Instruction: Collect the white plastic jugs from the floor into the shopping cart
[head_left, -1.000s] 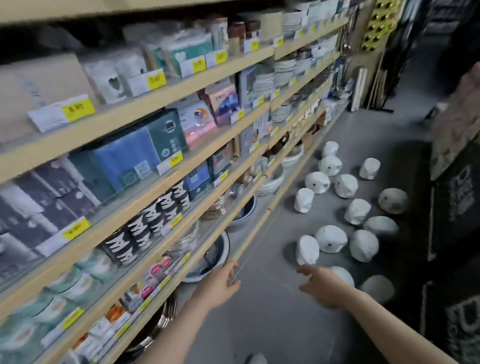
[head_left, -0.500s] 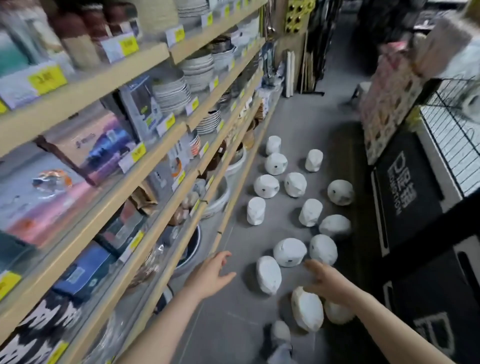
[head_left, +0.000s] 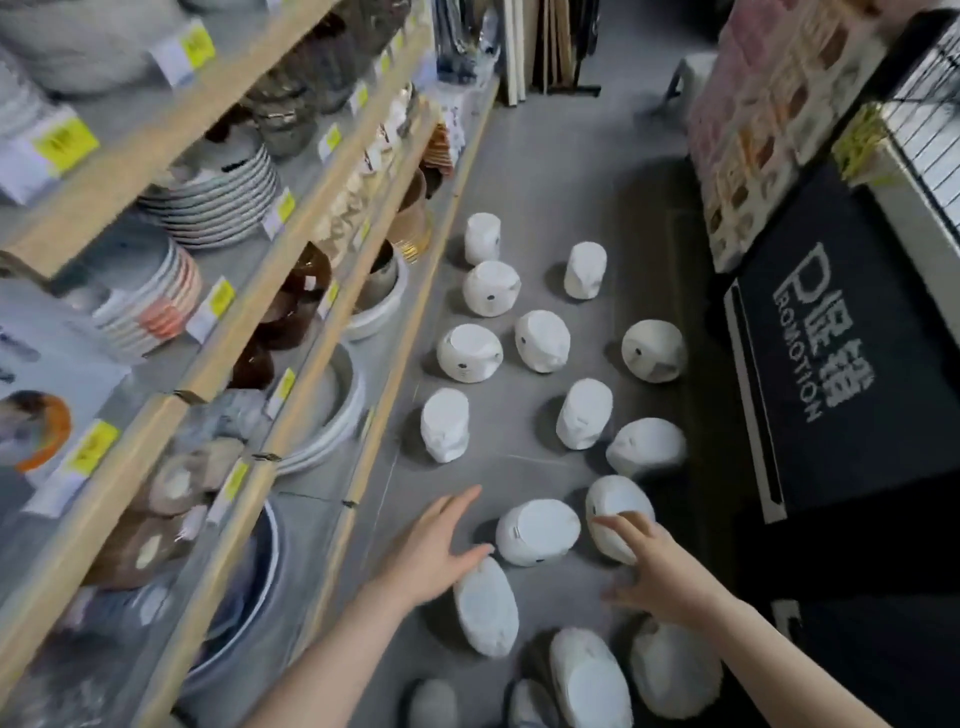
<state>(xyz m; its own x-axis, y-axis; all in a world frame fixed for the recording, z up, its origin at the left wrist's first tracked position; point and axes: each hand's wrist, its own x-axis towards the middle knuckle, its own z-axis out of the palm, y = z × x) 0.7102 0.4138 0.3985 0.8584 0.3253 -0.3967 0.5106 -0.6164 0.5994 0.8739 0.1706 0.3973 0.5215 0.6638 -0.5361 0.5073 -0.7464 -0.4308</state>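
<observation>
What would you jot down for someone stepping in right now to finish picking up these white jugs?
Left hand: open, empty, fingers spread above the floor beside the nearest jugs.
Right hand: open, empty, fingertips at a jug lying on its side; no grip closed yet.
Jugs: all in view are on the grey floor in the aisle, scattered between the shelving and the black promotion sign. Another lies between the hands.
Done: nothing visibly collected; the cart's basket is not clearly in view.
Left: grasp the jugs, nearest first, and load every one into the cart.
</observation>
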